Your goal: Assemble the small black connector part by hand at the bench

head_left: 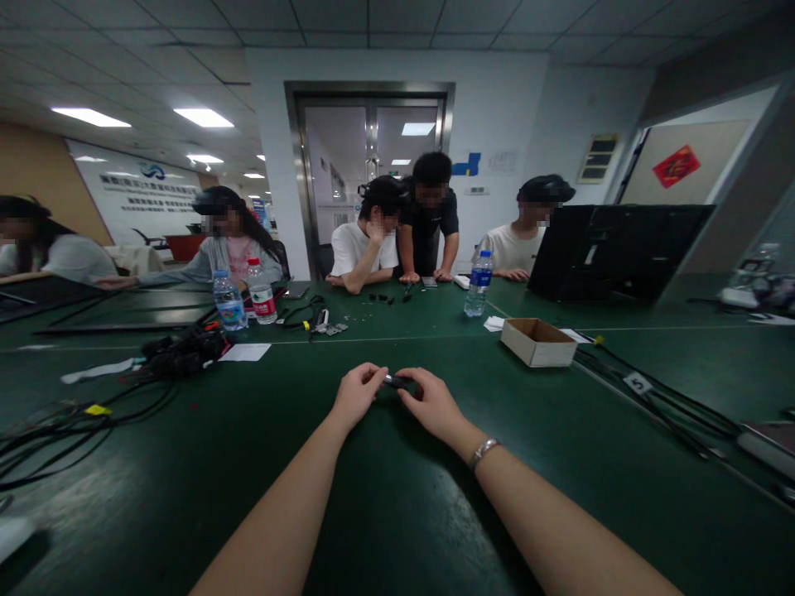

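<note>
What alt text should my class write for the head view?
A person's bare left hand and right hand hold a small, dark, elongated object between them over a green table. Beyond are an open, pale cardboard box, a clear, blue-capped plastic bottle and other people.

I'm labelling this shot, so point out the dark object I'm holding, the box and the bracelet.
Dark object [395, 382], head view, its middle.
Box [552, 354], head view, front wall.
Bracelet [483, 453], head view, band.

dark object [399, 382]: partly shiny | tabletop [397, 513]: smooth, faintly glossy | box [546, 356]: matt cardboard | bracelet [484, 453]: shiny metal
</note>
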The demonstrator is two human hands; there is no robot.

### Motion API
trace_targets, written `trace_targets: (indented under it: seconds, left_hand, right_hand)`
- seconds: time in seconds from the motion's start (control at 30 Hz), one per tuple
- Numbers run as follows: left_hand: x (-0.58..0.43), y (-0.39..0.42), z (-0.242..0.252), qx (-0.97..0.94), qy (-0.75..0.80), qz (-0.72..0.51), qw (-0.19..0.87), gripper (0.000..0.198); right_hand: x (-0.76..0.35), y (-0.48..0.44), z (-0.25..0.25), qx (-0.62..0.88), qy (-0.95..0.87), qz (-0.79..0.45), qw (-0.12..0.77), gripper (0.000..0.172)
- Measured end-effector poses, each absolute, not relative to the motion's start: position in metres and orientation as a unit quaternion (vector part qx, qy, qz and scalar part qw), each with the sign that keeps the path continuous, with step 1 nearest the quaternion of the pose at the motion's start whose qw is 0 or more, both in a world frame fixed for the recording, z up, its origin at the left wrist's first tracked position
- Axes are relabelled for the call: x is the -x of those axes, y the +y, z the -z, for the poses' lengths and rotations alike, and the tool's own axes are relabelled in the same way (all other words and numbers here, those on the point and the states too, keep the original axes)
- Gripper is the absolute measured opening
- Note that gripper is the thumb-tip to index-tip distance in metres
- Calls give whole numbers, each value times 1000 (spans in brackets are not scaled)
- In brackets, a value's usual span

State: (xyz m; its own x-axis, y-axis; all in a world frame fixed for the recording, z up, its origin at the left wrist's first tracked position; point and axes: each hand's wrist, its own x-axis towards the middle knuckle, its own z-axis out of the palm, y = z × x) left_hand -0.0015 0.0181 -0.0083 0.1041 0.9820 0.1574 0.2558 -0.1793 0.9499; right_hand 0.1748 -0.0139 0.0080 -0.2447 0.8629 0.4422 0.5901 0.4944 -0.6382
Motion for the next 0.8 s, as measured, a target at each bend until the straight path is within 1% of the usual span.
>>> trace_targets:
  seconds: [0.23, 0.8]
  left_hand:
    - [2, 12, 0, -605, 484, -469, 424, 29]
    - [0, 6, -9, -608, 487, -458, 428, 28]
  right_hand:
    - [-176, -10, -4, 480, -757, -175, 407, 25]
    - [-176, -10, -4, 482, -762, -176, 394, 25]
